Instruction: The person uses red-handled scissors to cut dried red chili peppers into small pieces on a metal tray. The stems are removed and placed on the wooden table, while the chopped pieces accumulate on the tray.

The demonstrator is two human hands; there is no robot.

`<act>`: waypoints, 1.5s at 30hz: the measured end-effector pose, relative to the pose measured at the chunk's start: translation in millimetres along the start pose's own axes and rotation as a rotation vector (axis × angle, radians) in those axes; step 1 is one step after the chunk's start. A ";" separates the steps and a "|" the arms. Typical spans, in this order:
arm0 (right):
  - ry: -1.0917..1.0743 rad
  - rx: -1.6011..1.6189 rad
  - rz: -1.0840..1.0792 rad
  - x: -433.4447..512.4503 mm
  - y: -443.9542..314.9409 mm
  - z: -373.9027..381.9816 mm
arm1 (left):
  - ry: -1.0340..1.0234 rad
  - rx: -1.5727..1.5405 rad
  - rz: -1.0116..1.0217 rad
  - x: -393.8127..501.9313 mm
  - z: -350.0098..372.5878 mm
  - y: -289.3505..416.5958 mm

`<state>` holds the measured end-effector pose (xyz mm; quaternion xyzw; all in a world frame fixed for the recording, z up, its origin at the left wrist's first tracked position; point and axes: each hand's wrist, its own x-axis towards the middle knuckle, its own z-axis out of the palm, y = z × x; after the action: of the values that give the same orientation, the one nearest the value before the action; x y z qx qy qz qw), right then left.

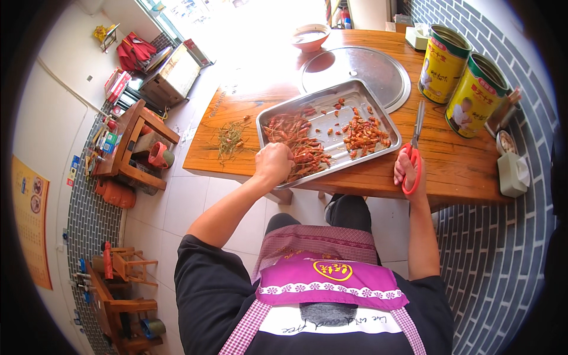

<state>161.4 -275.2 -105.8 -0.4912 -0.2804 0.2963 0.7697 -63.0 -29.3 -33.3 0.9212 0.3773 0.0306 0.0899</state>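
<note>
A rectangular steel tray (329, 133) lies tilted on the wooden table. Whole dried red chillies (295, 137) fill its left side, and cut chilli pieces (364, 134) form a smaller heap at the right. My left hand (274, 163) is curled at the tray's near left edge, over the whole chillies; whether its fingers hold one is hidden. My right hand (408, 171) holds red-handled scissors (413, 155) beside the tray's right corner, blades pointing away from me. A small pile of chilli stems (230, 138) lies on the table left of the tray.
Behind the tray are a round metal lid (355, 66) and an orange bowl (309, 39). Two large yellow-green tins (477, 95) stand at the right, near tissue boxes (513, 175) and a small bowl (506, 143). A grey brick-patterned wall (528, 128) borders the table's right side.
</note>
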 end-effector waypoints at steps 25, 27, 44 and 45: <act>-0.004 -0.015 -0.017 -1.2 -2.9 -0.1 | 0.095 -0.228 -0.019 18.7 -5.4 -16.4; 0.000 -0.020 -0.015 -1.3 -3.4 0.7 | 0.096 -0.272 -0.007 20.9 -8.4 -21.1; -0.087 -0.679 -0.096 -5.9 -40.8 33.8 | -0.168 -1.326 -0.050 38.8 -11.1 -30.5; -0.134 -0.847 -0.259 -9.0 -50.7 53.2 | -0.170 -1.344 -0.040 37.7 -9.7 -31.5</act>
<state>126.1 -267.7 -41.1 -0.7037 -0.4855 0.0876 0.5114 -59.1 20.5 -30.1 0.6573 0.2849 0.1841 0.6730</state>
